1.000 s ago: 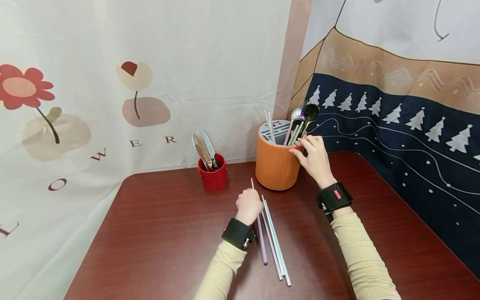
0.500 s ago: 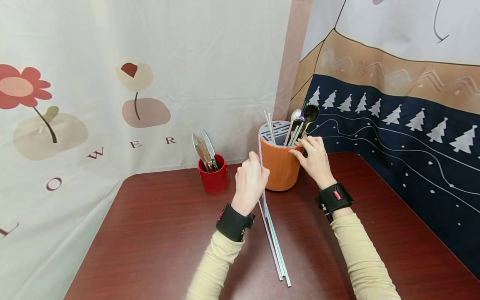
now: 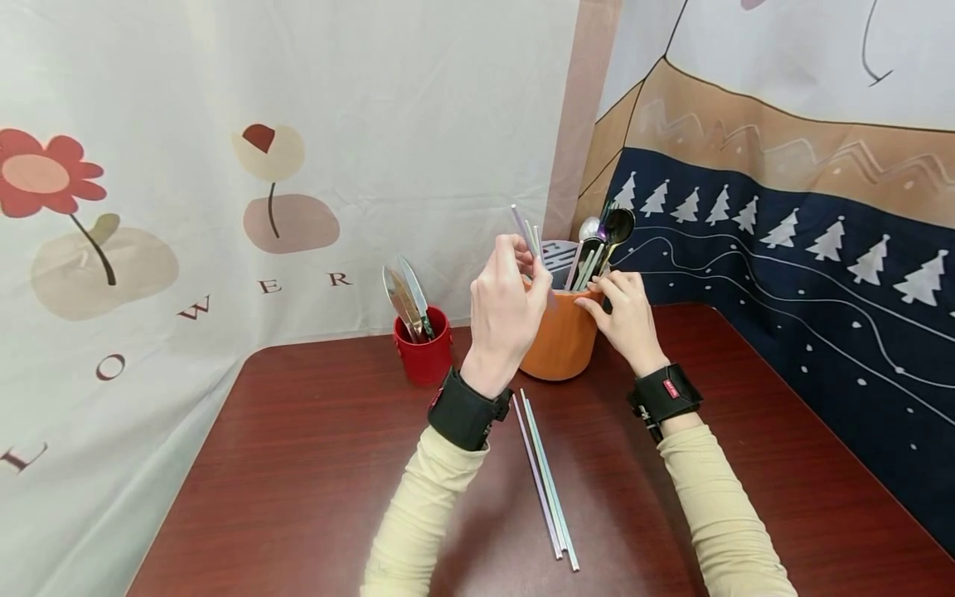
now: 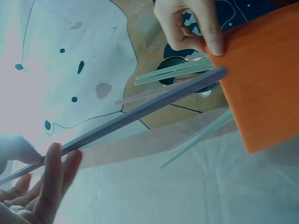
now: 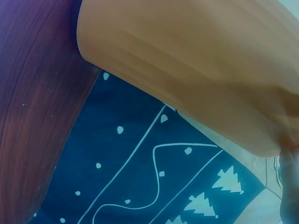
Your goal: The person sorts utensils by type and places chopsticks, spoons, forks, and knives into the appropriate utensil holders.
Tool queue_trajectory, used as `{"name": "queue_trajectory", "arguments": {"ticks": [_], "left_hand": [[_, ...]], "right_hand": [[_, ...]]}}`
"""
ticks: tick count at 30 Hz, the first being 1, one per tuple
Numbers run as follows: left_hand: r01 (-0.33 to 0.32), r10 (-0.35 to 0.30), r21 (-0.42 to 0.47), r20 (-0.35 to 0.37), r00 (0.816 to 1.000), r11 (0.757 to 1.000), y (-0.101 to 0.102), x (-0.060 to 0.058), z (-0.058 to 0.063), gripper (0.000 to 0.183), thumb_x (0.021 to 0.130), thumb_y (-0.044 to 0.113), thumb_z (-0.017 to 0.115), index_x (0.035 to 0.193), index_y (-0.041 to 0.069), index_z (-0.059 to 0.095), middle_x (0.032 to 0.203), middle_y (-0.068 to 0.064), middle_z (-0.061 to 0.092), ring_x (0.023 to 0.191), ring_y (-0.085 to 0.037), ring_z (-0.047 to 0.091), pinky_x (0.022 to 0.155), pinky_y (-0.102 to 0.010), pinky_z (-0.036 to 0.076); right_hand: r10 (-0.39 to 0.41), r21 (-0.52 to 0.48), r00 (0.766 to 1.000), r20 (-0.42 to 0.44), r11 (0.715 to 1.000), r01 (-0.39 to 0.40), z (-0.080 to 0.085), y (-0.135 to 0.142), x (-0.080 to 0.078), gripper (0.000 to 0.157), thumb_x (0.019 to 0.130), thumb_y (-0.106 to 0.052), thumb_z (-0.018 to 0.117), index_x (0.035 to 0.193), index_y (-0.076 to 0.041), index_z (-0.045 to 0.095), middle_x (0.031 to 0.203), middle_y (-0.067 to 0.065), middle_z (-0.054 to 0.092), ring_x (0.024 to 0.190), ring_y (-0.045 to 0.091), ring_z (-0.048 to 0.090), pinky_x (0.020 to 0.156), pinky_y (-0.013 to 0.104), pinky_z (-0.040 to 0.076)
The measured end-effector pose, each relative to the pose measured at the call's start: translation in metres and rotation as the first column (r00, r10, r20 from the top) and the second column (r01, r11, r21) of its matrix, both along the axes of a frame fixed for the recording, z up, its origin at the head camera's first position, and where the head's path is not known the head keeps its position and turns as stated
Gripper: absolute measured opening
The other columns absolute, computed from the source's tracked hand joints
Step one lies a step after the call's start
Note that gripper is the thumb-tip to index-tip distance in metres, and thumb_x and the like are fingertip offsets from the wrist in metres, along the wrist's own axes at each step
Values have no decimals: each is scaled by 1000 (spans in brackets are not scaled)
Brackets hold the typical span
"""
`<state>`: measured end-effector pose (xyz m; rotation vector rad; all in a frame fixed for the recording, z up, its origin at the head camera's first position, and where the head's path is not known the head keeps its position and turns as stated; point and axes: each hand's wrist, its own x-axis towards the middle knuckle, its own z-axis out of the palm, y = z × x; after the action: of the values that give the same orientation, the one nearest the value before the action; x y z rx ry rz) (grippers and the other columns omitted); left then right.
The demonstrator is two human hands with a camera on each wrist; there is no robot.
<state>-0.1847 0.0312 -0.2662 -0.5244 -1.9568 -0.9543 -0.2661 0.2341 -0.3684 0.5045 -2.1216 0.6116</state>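
Observation:
My left hand (image 3: 507, 319) is raised at the left of an orange utensil holder (image 3: 559, 344), pinching a purple chopstick (image 4: 135, 114) between thumb and fingers. The chopstick slants; its far end overlaps the holder's wall close to the rim in the left wrist view. With thumb outside and fingers over the edge, my right hand (image 3: 627, 319) grips the holder's rim on its right side. Light green chopsticks (image 4: 182, 70), a black spoon (image 3: 619, 224) and a silver spoon (image 3: 589, 227) stand in the holder. Several more chopsticks (image 3: 543, 477) lie on the table below my left hand.
A red cup (image 3: 424, 352) with several knives (image 3: 406, 303) stands left of the holder on the dark red table (image 3: 321, 464). A pale curtain (image 3: 418, 124) rises directly behind, and a navy tree-patterned cloth (image 3: 791, 274) borders the right side.
My left hand has lifted a purple chopstick off the table and carried it up to the holder, turning it on the way. My right hand stays on the rim.

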Motion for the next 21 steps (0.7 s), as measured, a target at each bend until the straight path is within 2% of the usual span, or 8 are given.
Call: {"name": "queue_trajectory", "arguments": {"ticks": [4, 7, 11, 21], "left_hand": [[15, -12, 27, -102, 995, 1000, 4, -2, 5, 15, 91, 9, 57, 101, 0, 50, 91, -12, 67, 73, -18, 69, 62, -21, 55], [27, -23, 29, -132, 991, 999, 7, -7, 4, 14, 92, 9, 56, 102, 0, 51, 92, -13, 66, 74, -19, 69, 64, -21, 55], [38, -37, 3, -112, 993, 999, 9, -18, 1, 14, 94, 9, 54, 104, 0, 51, 93, -12, 65, 80, -20, 70, 67, -23, 56], [32, -33, -86, -9, 999, 996, 15, -45, -17, 17, 95, 9, 54, 110, 2, 54, 98, -11, 65, 79, -21, 69, 72, -25, 57]], "right_hand": [[-2, -5, 1000, 8, 1000, 2, 0, 1, 0, 27, 75, -19, 78, 88, 0, 66, 97, 16, 63, 95, 34, 47, 81, 43, 43], [-1, -7, 1000, 9, 1000, 1, 1, 1, 1, 27, 76, -19, 78, 89, 1, 66, 96, 16, 62, 95, 34, 47, 81, 44, 44], [1, -5, 1000, 9, 1000, -1, 1, 1, 1, 27, 76, -19, 78, 90, 1, 66, 95, 16, 62, 94, 34, 48, 81, 44, 44], [-5, 1, 1000, 22, 1000, 5, 1, 0, 1, 26, 76, -19, 78, 89, 0, 66, 96, 15, 62, 95, 33, 48, 80, 43, 44]]}}
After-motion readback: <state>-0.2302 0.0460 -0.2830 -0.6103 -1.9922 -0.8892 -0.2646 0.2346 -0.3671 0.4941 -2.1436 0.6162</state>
